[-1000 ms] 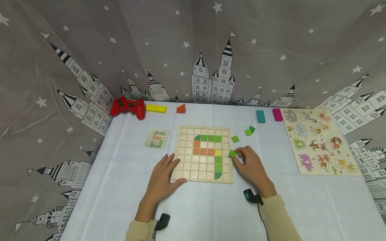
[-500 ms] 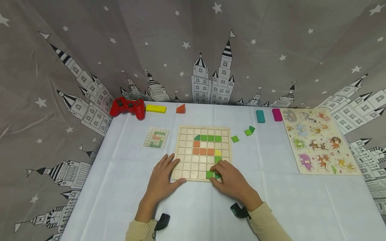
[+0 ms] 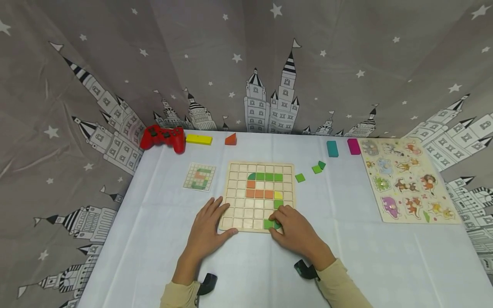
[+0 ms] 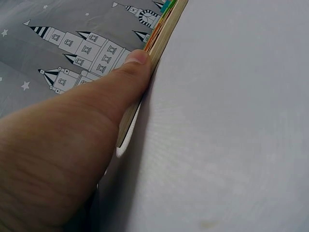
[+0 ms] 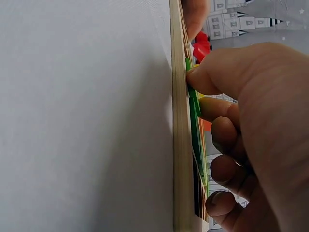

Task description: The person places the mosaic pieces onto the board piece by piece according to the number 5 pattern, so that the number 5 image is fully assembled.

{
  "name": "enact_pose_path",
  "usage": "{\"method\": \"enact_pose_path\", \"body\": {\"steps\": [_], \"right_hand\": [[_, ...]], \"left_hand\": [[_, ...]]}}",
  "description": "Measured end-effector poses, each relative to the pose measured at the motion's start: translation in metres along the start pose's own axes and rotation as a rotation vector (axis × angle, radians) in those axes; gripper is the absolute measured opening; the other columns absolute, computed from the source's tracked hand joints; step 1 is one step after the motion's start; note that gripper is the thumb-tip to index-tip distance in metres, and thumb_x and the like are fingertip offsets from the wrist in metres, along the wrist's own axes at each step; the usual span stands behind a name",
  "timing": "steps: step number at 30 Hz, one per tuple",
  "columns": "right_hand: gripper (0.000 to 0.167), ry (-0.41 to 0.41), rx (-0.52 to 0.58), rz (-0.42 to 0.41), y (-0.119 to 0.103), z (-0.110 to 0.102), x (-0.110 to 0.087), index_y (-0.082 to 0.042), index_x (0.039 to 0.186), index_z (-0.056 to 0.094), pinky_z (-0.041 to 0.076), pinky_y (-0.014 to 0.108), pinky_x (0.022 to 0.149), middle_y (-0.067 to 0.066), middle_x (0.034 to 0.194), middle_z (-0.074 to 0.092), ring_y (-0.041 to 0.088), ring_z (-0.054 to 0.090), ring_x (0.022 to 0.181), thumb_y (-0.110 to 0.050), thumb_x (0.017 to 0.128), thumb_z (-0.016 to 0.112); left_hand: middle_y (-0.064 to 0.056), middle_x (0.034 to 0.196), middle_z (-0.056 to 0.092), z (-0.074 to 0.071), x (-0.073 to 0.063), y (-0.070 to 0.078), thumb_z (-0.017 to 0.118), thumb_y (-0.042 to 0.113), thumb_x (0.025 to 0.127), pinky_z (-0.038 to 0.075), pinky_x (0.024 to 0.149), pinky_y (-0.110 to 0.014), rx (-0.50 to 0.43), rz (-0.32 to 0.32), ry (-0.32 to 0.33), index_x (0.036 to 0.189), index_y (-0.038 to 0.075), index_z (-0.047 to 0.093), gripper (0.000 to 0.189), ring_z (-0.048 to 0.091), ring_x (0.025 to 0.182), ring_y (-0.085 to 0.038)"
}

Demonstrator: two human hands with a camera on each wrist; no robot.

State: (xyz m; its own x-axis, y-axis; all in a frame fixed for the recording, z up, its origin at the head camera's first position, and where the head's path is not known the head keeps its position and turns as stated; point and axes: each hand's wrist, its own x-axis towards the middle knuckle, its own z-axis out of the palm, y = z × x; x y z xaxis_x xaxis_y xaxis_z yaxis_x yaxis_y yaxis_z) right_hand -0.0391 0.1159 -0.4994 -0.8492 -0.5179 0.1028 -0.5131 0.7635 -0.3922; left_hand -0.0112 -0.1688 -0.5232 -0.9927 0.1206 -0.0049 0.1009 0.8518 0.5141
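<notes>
A wooden grid board [image 3: 244,212] lies mid-table with green, orange and yellow tiles forming a pattern in its cells. My left hand [image 3: 208,226] rests at the board's near-left corner, fingers on the left edge and thumb at the near edge, as the left wrist view also shows. Over the near-right corner, my right hand [image 3: 298,233] pinches a green square tile [image 3: 268,224] between thumb and index finger, in the bottom row. In the right wrist view this tile [image 5: 188,67] sits at the board's surface. The dark green rounded tile [image 3: 277,225] beside it is partly covered by the fingers.
Loose green tiles [image 3: 300,177] lie right of the board. A pattern card [image 3: 199,176] is to its left. Along the back are a red game controller [image 3: 163,137], a yellow block [image 3: 199,139], an orange block [image 3: 231,139], teal and magenta blocks, and an animal puzzle [image 3: 408,182] at right.
My right hand has carried the green tile from beside the board's right edge to the bottom row, then stayed almost still there. The left hand has not moved.
</notes>
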Motion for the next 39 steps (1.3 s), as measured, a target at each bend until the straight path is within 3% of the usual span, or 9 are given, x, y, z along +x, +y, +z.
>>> {"method": "enact_pose_path", "body": {"steps": [11, 19, 24, 28, 34, 39], "right_hand": [[0.017, 0.01, -0.032, 0.019, -0.005, 0.0, 0.0, -0.018, 0.099, 0.078, 0.04, 0.019, 0.064, -0.013, 0.081, 0.053, 0.003, 0.041, 0.075, -0.028, 0.086, 0.081], [0.019, 0.035, -0.062, -0.014, -0.005, -0.001, 0.0, -0.019, 0.099, 0.082, 0.044, 0.02, 0.065, -0.013, 0.082, 0.065, 0.005, 0.048, 0.076, -0.031, 0.084, 0.084], [0.021, 0.034, -0.048, -0.017, -0.004, -0.002, 0.0, -0.019, 0.099, 0.082, 0.042, 0.019, 0.063, -0.013, 0.081, 0.065, 0.005, 0.046, 0.074, -0.033, 0.084, 0.084], [0.028, 0.009, 0.012, 0.026, 0.0, -0.006, 0.002, -0.018, 0.105, 0.081, 0.042, 0.019, 0.064, -0.013, 0.082, 0.061, 0.004, 0.044, 0.075, -0.04, 0.086, 0.081], [0.033, 0.051, 0.134, 0.142, 0.029, -0.023, 0.011, -0.011, 0.114, 0.076, 0.045, 0.027, 0.069, -0.007, 0.085, 0.058, 0.009, 0.047, 0.08, -0.034, 0.091, 0.077], [0.04, 0.096, 0.127, 0.255, 0.073, -0.036, 0.02, -0.009, 0.126, 0.07, 0.045, 0.034, 0.075, 0.001, 0.092, 0.061, 0.017, 0.05, 0.085, -0.03, 0.093, 0.076]], "left_hand": [[-0.007, 0.165, 0.037, 0.0, -0.001, -0.001, 0.077, 0.06, 0.081, 0.026, 0.124, -0.061, -0.002, 0.009, 0.006, 0.148, 0.019, 0.052, 0.082, 0.025, 0.156, -0.034], [-0.007, 0.165, 0.037, 0.0, -0.001, -0.001, 0.077, 0.059, 0.081, 0.026, 0.124, -0.061, -0.005, 0.01, 0.008, 0.149, 0.019, 0.052, 0.082, 0.025, 0.156, -0.034], [-0.007, 0.165, 0.038, 0.0, -0.001, -0.001, 0.077, 0.059, 0.081, 0.026, 0.123, -0.061, -0.003, 0.01, 0.009, 0.149, 0.019, 0.052, 0.082, 0.026, 0.156, -0.034], [-0.008, 0.164, 0.038, 0.0, -0.001, 0.0, 0.078, 0.059, 0.081, 0.027, 0.123, -0.062, 0.005, 0.016, 0.021, 0.148, 0.019, 0.053, 0.082, 0.027, 0.155, -0.035], [-0.01, 0.162, 0.041, -0.001, -0.001, 0.002, 0.08, 0.056, 0.079, 0.029, 0.121, -0.063, 0.003, 0.032, 0.049, 0.146, 0.016, 0.054, 0.082, 0.03, 0.153, -0.038], [-0.008, 0.164, 0.038, -0.001, -0.001, 0.002, 0.078, 0.058, 0.081, 0.027, 0.123, -0.062, 0.008, 0.012, 0.019, 0.148, 0.018, 0.053, 0.082, 0.027, 0.155, -0.036]]}}
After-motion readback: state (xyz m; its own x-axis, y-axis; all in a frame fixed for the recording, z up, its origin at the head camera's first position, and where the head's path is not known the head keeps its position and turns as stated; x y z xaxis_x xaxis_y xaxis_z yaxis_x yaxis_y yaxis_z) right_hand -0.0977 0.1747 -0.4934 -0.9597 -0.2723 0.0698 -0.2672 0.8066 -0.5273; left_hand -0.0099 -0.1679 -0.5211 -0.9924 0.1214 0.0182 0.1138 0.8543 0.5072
